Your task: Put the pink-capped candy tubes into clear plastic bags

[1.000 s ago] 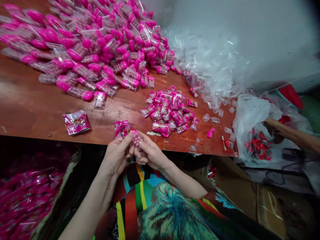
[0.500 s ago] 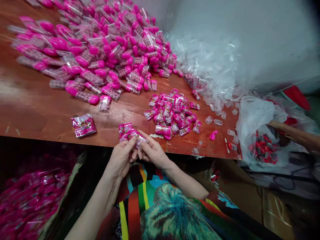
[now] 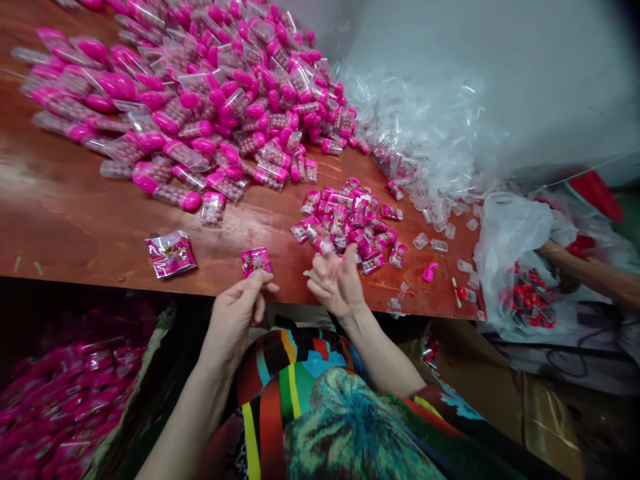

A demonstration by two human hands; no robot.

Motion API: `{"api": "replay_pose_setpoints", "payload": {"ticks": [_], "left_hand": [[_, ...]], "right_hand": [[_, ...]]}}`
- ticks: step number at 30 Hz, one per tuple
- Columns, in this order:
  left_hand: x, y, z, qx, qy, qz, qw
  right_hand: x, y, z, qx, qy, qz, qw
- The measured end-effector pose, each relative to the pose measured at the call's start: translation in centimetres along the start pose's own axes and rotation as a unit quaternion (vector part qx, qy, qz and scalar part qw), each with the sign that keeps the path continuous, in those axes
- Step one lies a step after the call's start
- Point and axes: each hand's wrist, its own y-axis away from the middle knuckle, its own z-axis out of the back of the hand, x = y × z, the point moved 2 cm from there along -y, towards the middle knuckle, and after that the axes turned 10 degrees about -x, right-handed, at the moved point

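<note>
My left hand (image 3: 240,303) is closed at the table's front edge, thumb and fingers pinched on the lower edge of a small flat pink printed label (image 3: 255,260). To its right my right hand (image 3: 337,280) is open, palm partly up and fingers loosely apart. A blurred candy container in a pink printed wrapper (image 3: 321,240) is just beyond its fingertips, at the near side of a pile of similar wrapped containers (image 3: 363,217). A larger stack of pink printed labels (image 3: 171,254) lies to the left of my left hand.
A big heap of pink-capped clear candy bottles (image 3: 200,113) covers the back left of the table (image 3: 65,220). Clear plastic pieces (image 3: 425,133) are heaped at back right, beside a bag of red-capped pieces (image 3: 530,297). Pink packets (image 3: 75,400) fill a container below left.
My hands have parted. The right hand has moved right and forward to the wrapped pile and opened, letting go of the wrapped container. The left hand stays by the small label.
</note>
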Motion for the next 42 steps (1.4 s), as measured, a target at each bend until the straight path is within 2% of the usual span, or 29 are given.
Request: {"api": "replay_pose_setpoints", "payload": {"ticks": [2, 3, 4, 5, 7, 8, 9, 10, 12, 16, 18, 20, 22, 25, 26, 28, 30, 32, 34, 36, 37, 38, 40, 42], "left_hand": [[-0.2, -0.4, 0.9, -0.064, 0.013, -0.029, 0.997], [-0.2, -0.6, 1.3, -0.087, 0.018, -0.038, 0.995], [-0.2, -0.8, 1.5, -0.102, 0.019, -0.043, 0.994], [-0.1, -1.0, 1.6, -0.110, 0.015, -0.047, 0.993], [0.1, -1.2, 1.7, -0.105, -0.006, -0.054, 0.993], [0.2, -1.3, 1.6, -0.099, -0.019, -0.057, 0.993], [0.2, -1.3, 1.6, -0.094, -0.034, -0.061, 0.993], [0.3, -1.4, 1.5, -0.090, -0.047, -0.064, 0.993], [0.3, -1.5, 1.5, -0.086, -0.068, -0.066, 0.992], [0.2, -1.5, 1.4, -0.093, -0.053, -0.062, 0.992], [0.0, -1.4, 1.2, -0.095, -0.024, -0.066, 0.993], [-0.3, -1.4, 1.0, -0.083, 0.005, -0.069, 0.994], [-0.8, -1.4, 0.7, -0.068, 0.034, -0.059, 0.995], [-1.5, -1.7, 0.4, -0.063, 0.051, -0.042, 0.996], [-1.8, -1.8, 0.3, -0.066, 0.042, -0.043, 0.996], [-2.1, -2.1, 0.2, -0.074, 0.015, -0.051, 0.996], [-2.1, -2.3, 0.3, -0.084, -0.012, -0.059, 0.995], [-2.1, -2.6, 0.6, -0.087, -0.050, -0.064, 0.993], [-2.1, -2.7, 0.8, -0.087, -0.102, -0.076, 0.988], [-2.4, -2.8, 1.0, -0.092, -0.153, -0.099, 0.979], [-2.7, -2.8, 1.1, -0.102, -0.195, -0.125, 0.967], [-3.0, -2.7, 1.1, -0.115, -0.252, -0.158, 0.948], [-3.9, -2.3, 0.9, -0.139, -0.383, -0.228, 0.884], [-4.8, -1.8, 0.8, -0.154, -0.477, -0.283, 0.818]], "right_hand": [[0.1, -0.6, -0.2, 0.018, 0.101, 0.025, 0.994], [-0.2, -0.9, -0.5, 0.027, 0.189, 0.058, 0.980], [-0.7, -1.3, -1.0, 0.031, 0.293, 0.106, 0.950], [-1.3, -1.6, -1.6, 0.029, 0.401, 0.162, 0.901], [-2.6, -2.2, -2.8, 0.016, 0.585, 0.256, 0.770], [-3.3, -2.5, -3.3, 0.010, 0.648, 0.283, 0.707], [-3.8, -2.7, -3.6, 0.004, 0.690, 0.299, 0.659], [-4.2, -2.9, -3.9, -0.003, 0.715, 0.308, 0.627], [-4.6, -3.1, -3.9, -0.016, 0.730, 0.325, 0.601], [-4.6, -3.2, -3.5, -0.036, 0.703, 0.359, 0.613], [-4.5, -3.2, -3.4, -0.034, 0.679, 0.371, 0.633], [-4.4, -3.2, -3.5, -0.018, 0.643, 0.380, 0.665], [-4.2, -3.3, -3.7, -0.010, 0.581, 0.372, 0.724], [-4.2, -3.9, -4.0, -0.030, 0.423, 0.298, 0.855], [-4.3, -4.3, -4.1, -0.027, 0.368, 0.266, 0.891], [-4.4, -4.9, -4.4, -0.003, 0.292, 0.215, 0.932], [-4.2, -5.3, -4.6, 0.020, 0.279, 0.185, 0.942], [-3.8, -5.4, -4.7, 0.018, 0.322, 0.175, 0.930], [-3.0, -5.3, -4.5, -0.005, 0.414, 0.186, 0.891], [-2.2, -5.2, -4.2, -0.039, 0.513, 0.196, 0.835], [-1.9, -5.3, -4.0, -0.053, 0.543, 0.199, 0.814], [-1.6, -5.4, -3.8, -0.063, 0.552, 0.201, 0.807], [-1.4, -5.8, -3.4, -0.066, 0.510, 0.201, 0.834], [-1.3, -6.1, -3.1, -0.053, 0.420, 0.191, 0.886]]}}
